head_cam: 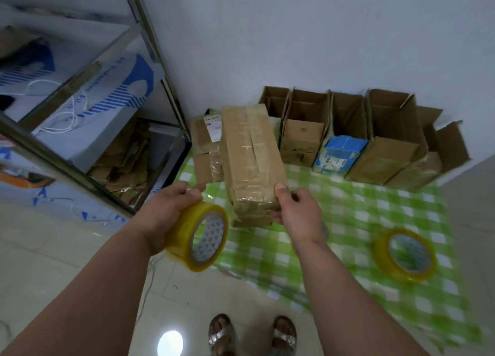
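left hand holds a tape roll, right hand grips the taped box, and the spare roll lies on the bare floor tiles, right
No. The head view shows the spare roll lying on the green checked cloth, not bare tiles. The left hand does hold a tape roll and the right hand grips the taped box.

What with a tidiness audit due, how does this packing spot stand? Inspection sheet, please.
Surface: green checked sheet spread on the tiled floor.
Job's things: taped cardboard box, near end lifted; tape roll, held off the sheet.
Clutter: second tape roll lying on the sheet; row of open cartons against the wall; small labelled box behind the taped one.
Hands: left hand grips the tape roll; right hand grips the box's near end.
Cables: white cord looped on a shelved box.
Surroundings: metal rack at left; white wall.
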The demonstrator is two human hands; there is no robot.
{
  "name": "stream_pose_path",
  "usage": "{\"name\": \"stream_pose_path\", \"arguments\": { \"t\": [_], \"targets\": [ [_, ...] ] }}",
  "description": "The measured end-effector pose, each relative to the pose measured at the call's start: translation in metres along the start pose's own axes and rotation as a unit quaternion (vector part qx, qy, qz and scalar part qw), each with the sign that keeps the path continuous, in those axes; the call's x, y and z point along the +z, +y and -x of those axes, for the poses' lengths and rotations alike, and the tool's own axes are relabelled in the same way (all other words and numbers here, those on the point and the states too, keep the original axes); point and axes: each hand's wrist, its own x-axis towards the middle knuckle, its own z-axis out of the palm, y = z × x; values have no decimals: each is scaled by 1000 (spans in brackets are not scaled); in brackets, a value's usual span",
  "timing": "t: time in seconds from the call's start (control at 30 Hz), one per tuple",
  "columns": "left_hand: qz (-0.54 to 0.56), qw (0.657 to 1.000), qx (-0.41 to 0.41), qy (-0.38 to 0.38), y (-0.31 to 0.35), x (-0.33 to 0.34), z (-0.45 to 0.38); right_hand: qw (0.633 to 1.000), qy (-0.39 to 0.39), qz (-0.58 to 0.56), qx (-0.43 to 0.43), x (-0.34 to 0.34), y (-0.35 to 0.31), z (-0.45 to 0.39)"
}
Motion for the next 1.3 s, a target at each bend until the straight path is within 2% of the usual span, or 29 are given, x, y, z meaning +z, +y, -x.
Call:
{"name": "stream_pose_path", "arguments": {
  "t": [0.1, 0.17, 0.3, 0.37, 0.47, 0.53, 0.6, 0.67, 0.8, 0.87, 0.97, 1.1, 1.3],
  "targets": [
    [-10, 998, -26, -64, -8, 3, 1, 998, 46, 39, -12, 23, 5, 12],
    [-29, 995, -33, -89, -14, 2, 0, 998, 42, 46, -3, 39, 12, 16],
    [-81, 994, -24, -70, -25, -3, -2, 995, -43, 25, 83, 58, 25, 11],
    [-84, 995, -16, -46, -28, -6, -4, 993, -54, 67, 80, 56, 30, 8],
    [-75, 997, -9, -5, -31, -9, -8, 993, 14, 108, 45, 47, 30, 9],
    [-71, 997, 7, 13, -30, -10, -8, 993, 82, 88, 7, 41, 25, 15],
    [-65, 997, 22, 35, -28, -10, -7, 991, 110, 55, -54, 38, 18, 28],
    [-50, 997, 33, 55, -25, -10, -5, 991, 76, 28, -104, 38, 9, 42],
    [-15, 994, 66, 80, -17, -1, 0, 986, -90, 13, -137, 40, -7, 66],
    [3, 992, 85, 95, -13, 7, 3, 972, -174, -6, -155, 41, -12, 77],
    [40, 987, 106, 117, -9, 20, 7, 945, -253, 11, -208, 42, -19, 89],
    [60, 978, 121, 159, -5, 28, 7, 924, -297, 88, -224, 36, -20, 93],
    [95, 976, 103, 169, -8, 35, 11, 929, -308, 41, -199, 3, -29, 88]
  ]
}}
